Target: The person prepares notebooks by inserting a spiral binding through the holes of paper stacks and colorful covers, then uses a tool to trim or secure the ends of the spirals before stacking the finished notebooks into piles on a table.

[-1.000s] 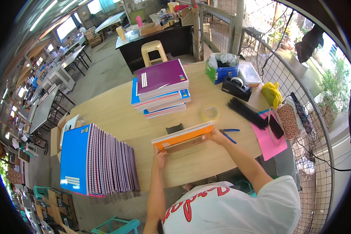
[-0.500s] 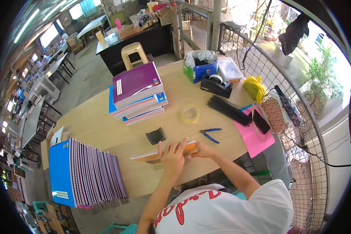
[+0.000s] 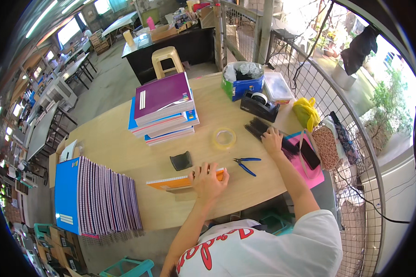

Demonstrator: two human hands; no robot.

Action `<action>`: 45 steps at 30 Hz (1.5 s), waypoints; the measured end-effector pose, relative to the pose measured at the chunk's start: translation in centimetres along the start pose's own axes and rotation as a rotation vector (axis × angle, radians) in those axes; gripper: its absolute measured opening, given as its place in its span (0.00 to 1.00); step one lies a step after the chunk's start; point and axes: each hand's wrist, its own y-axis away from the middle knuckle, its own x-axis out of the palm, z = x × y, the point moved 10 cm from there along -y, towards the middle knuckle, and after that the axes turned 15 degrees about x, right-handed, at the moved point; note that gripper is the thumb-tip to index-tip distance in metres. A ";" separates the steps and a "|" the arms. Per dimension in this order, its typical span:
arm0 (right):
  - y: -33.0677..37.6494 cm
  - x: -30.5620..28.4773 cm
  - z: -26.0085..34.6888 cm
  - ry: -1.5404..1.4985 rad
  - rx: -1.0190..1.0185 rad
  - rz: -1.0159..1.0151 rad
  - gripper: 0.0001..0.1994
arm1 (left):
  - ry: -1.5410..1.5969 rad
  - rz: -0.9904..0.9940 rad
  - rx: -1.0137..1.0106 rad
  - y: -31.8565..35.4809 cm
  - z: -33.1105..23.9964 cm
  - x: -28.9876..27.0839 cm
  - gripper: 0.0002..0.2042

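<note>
Left hand: the left hand [image 3: 208,179] lies flat, fingers spread, pressing on the orange notebook [image 3: 185,180] near the middle of the frame.
Right hand: the right hand [image 3: 272,139] reaches to the right, fingers open, touching the black combs [image 3: 262,128]. It may be picking one up; too small to tell.
Table: a wooden table [image 3: 111,143] holds blue pliers [image 3: 246,163] and a tape roll [image 3: 224,138] between the two hands.
Room: a big workshop with a stool [image 3: 167,58] at upper middle.

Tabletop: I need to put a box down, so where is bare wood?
Bare wood lies left of the stacked notebooks, toward the far-left table edge, and between the tape roll and the orange notebook. The right end, around the black combs, is crowded.
</note>
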 end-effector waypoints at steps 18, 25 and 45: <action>7.9 -16.8 14.9 -0.959 -0.386 0.730 0.14 | 0.376 -0.062 0.090 4.1 -0.8 -1.8 0.09; 10.2 -17.8 17.0 -0.810 -0.568 0.657 0.12 | 0.323 -0.096 0.128 6.1 -1.6 -2.2 0.12; 10.4 -16.7 17.4 -0.751 -0.481 0.638 0.09 | 0.378 -0.082 0.060 2.1 0.0 -2.5 0.08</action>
